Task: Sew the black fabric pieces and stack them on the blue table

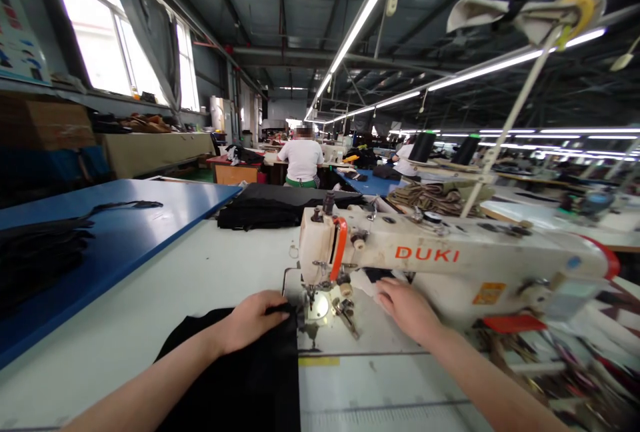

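Observation:
A sewing machine (430, 245) with an orange thread-lever guard stands on the pale table, its lamp lighting the needle plate (318, 305). Left of the needle lies a large black fabric piece (240, 379), hanging toward me. My left hand (255, 319) is closed on its upper edge, thumb and fingers pinching it beside the presser foot. Under the machine arm, my right hand (403, 302) has its fingers bent together at a white scrap (366, 282) and a small dark piece (380, 275). What those fingertips grip is partly hidden.
Stacked black fabric (270, 209) lies behind the machine head. A blue table (125, 219) at left bears more dark cloth (40, 252). Scissors and tools (560, 359) crowd the right side. A thread stand (510, 119) rises at right. A person in white (301, 155) sits ahead.

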Demonstrator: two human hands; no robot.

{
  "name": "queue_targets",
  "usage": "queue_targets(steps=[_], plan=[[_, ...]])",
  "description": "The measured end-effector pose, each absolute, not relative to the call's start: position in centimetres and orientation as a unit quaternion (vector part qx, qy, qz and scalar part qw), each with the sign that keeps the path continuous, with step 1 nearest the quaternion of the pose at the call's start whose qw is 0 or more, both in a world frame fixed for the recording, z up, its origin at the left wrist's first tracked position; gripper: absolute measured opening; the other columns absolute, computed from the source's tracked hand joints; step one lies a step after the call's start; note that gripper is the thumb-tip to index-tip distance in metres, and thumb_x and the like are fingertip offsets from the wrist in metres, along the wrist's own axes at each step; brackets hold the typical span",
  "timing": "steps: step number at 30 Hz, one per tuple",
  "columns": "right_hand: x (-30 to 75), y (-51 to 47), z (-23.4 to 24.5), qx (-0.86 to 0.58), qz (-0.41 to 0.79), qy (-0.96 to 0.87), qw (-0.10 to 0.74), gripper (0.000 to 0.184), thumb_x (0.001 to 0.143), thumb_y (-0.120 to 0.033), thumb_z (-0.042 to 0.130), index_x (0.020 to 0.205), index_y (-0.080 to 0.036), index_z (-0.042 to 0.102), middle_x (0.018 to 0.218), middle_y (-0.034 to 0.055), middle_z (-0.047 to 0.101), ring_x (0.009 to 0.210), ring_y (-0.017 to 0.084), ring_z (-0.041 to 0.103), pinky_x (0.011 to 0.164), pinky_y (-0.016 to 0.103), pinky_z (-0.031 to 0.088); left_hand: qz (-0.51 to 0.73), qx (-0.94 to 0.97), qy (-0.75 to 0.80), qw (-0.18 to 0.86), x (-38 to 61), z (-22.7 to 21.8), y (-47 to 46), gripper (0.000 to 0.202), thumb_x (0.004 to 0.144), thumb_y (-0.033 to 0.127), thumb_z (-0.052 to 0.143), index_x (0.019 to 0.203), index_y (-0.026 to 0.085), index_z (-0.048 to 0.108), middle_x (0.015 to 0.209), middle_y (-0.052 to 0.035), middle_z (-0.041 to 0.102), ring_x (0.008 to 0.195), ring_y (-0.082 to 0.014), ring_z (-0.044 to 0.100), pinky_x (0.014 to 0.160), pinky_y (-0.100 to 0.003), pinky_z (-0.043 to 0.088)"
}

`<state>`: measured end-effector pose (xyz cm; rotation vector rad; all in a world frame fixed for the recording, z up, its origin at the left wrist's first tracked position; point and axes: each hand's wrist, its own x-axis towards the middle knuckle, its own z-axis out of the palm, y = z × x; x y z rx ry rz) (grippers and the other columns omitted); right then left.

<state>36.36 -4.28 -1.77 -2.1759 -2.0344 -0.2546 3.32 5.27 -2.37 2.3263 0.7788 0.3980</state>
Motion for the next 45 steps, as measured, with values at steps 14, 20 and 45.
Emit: queue_targets(steps=[14,20,45], plan=[[35.9,-4.3,-1.0,-0.752,-0.163,-0.638,0.028,0.023,0.088,-0.014,0.044,0.086,-0.022,0.066,0.088,0.0063,0.068,0.082,0.02,0.06,0.071,0.028,0.04,0.151,0.888,0.303,0.312,3.3,-2.2,5.3,0.025,0.086,0.036,0.046,0.078,0.019,0.062,0.086,-0.0031,0.062,0.084,-0.0196,0.057,0.077,-0.025,0.043],[37.2,-3.7,-0.1,-0.784,-0.127,-0.605,0.06,0.022,0.088,-0.028,0.05,0.074,-0.021,0.066,0.076,0.0063,0.068,0.072,0.021,0.061,0.063,0.029,0.037,0.159,0.885,0.295,0.323,3.3,-2.2,5.3,0.025,0.087,0.036,0.045,0.079,0.019,0.062,0.088,-0.003,0.062,0.086,-0.02,0.057,0.077,-0.024,0.042],[37.7,-3.3,-0.3,-0.81,-0.041,-0.556,0.181,0.033,0.078,-0.037,0.059,0.051,-0.02,0.05,0.048,0.0002,0.056,0.052,0.016,0.053,0.051,0.027,0.029,0.16,0.888,0.291,0.319,3.2,-2.3,5.4,0.025,0.087,0.036,0.046,0.082,0.018,0.063,0.087,-0.0025,0.063,0.084,-0.0194,0.058,0.077,-0.024,0.043]])
